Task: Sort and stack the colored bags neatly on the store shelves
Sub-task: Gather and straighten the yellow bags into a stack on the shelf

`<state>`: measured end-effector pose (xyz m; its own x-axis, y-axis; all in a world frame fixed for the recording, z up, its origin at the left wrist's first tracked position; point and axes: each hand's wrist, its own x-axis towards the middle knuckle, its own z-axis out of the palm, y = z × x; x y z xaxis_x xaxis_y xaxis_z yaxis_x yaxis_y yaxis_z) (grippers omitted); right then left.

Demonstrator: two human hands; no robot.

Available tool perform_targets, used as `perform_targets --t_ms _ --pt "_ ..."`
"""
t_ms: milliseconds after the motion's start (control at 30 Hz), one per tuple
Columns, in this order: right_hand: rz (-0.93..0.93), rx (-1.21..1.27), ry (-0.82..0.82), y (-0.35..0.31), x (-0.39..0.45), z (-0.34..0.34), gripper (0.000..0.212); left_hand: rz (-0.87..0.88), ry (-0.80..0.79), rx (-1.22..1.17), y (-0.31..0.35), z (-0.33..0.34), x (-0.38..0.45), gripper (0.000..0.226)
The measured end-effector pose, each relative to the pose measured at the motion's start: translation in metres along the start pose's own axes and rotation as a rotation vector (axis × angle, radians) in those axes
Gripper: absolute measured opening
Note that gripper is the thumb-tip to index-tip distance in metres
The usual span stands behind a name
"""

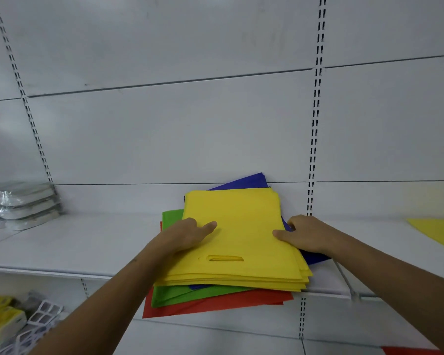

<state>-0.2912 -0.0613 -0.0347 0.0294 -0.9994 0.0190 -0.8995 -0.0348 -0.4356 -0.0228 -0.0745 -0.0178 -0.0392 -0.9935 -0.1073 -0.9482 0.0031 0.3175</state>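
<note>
White store shelf with slotted uprights on the back wall, seen from the head camera. At the left edge of the frame, a pile of shiny wrapped packs sits on the shelf against the left upright. At the lower left, on a lower level, lie yellow packets beside white gridded plastic pieces. At the right edge, the corner of a separate yellow sheet lies flat on the shelf, well apart from the main pile; a red corner shows at the bottom right.

Centre of the frame: a mixed pile of flat bags overhangs the shelf's front edge. The yellow bags, several layers with a cut-out handle slot toward the near edge, lie on top. Beneath them, askew, are a green bag, a red bag at the bottom, and blue bags whose far corner leans up the back wall.

The left hand rests on the left side of the yellow bags, thumb on top; its fingers are hidden under the stack's edge, so a grasp cannot be confirmed. The right hand grips the right edge of the yellow bags, thumb on top and fingers curled round the side.
</note>
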Motion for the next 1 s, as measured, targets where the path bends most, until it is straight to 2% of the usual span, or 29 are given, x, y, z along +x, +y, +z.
perform_targets --t_ms 167,267,400,500,600,733,867,1000 --pt "0.03 0.119 -0.025 0.007 0.025 -0.003 0.046 -0.025 -0.024 0.033 0.008 0.004 0.01 0.079" --pt "0.017 0.277 -0.075 0.01 0.032 -0.005 0.039 -0.014 -0.031 0.033 0.018 0.008 0.012 0.078" --pt "0.016 0.359 -0.045 0.02 0.04 0.002 0.033 -0.011 -0.044 -0.005 0.031 0.012 0.011 0.075" --pt "0.046 0.443 0.009 0.029 0.045 0.004 0.028 -0.006 -0.043 -0.124 0.037 0.01 0.011 0.071" --pt "0.051 0.49 0.088 0.035 0.044 0.002 0.032 -0.019 -0.001 -0.301 0.035 0.002 0.012 0.062" --pt "0.051 0.502 0.21 0.041 0.045 0.003 0.038 -0.024 0.025 -0.299 0.019 0.0 0.017 0.059" --pt "0.007 0.524 0.224 0.042 0.044 0.0 0.027 -0.02 0.047 -0.35 0.007 0.0 0.017 0.056" --pt "-0.047 0.542 0.223 0.039 0.041 -0.001 0.012 -0.066 0.054 -0.589 -0.005 -0.009 0.026 0.04"
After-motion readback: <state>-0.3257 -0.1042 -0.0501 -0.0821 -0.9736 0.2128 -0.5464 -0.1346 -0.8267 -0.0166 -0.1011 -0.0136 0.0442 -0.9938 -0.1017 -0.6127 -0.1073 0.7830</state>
